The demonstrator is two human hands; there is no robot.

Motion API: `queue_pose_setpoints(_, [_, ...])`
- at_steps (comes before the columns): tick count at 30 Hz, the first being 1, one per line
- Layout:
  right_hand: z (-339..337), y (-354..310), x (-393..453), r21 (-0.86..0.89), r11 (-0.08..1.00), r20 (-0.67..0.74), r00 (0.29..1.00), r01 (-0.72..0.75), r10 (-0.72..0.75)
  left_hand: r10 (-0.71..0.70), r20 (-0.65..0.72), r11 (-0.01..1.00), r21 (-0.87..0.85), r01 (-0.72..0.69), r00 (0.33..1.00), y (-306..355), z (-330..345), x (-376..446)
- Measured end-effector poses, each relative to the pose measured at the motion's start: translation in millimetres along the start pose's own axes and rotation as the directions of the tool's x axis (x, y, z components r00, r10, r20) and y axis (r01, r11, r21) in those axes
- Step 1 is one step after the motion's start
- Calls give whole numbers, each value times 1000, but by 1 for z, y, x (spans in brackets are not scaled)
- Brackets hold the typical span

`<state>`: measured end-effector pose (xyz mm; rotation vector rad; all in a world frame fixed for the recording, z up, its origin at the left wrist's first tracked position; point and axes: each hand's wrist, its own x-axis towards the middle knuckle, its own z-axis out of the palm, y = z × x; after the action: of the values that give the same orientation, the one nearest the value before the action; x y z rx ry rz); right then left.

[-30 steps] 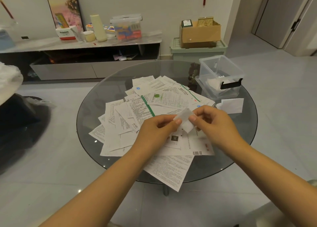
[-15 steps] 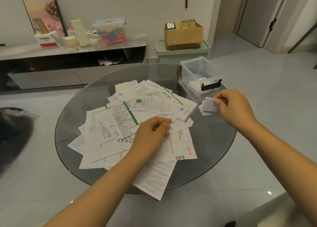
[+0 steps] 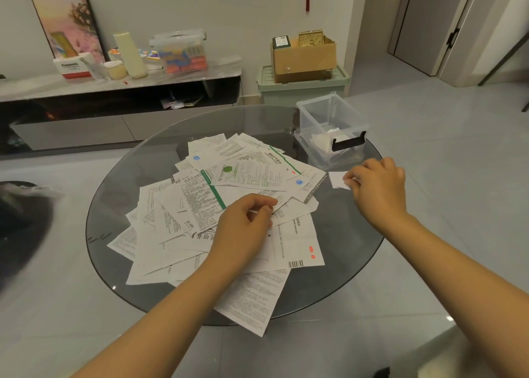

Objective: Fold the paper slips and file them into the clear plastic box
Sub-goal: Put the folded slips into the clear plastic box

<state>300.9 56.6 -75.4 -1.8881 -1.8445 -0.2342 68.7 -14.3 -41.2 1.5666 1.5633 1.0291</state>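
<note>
right hand (image 3: 378, 189) pinches folded slip (image 3: 337, 179) beside clear box (image 3: 332, 131); left hand (image 3: 243, 229) curled loosely on paper pile (image 3: 200, 206).

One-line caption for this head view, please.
Right hand holds a folded slip beside the clear box; left hand rests on the paper pile.
</note>
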Motion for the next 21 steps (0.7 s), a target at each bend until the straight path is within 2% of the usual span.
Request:
queue_pose_setpoints(5, [-3,-5,-11,-83,995,56,997,50,-45,90,-70,983,166,-78,993,-4,-5,1])
queue_pose_setpoints(8, [-9,-16,-21,-25,998,-17,998,66,-66,194,-107,946,285,-157,975,-8,-8,5])
queue_pose_setpoints(11, [-13,-30,-29,-7,988,-92,983,156,-156,298,-134,846,495,-196,945,-12,-13,12])
queue_pose_setpoints(16, [-18,-48,-35,29,976,-87,973,215,-212,199,-57,755,646,-116,978,-20,-18,18])
queue_pose_setpoints(21, [-14,-54,-38,86,975,-32,979,205,-203,193,40,712,681,-168,980,-23,-19,26])
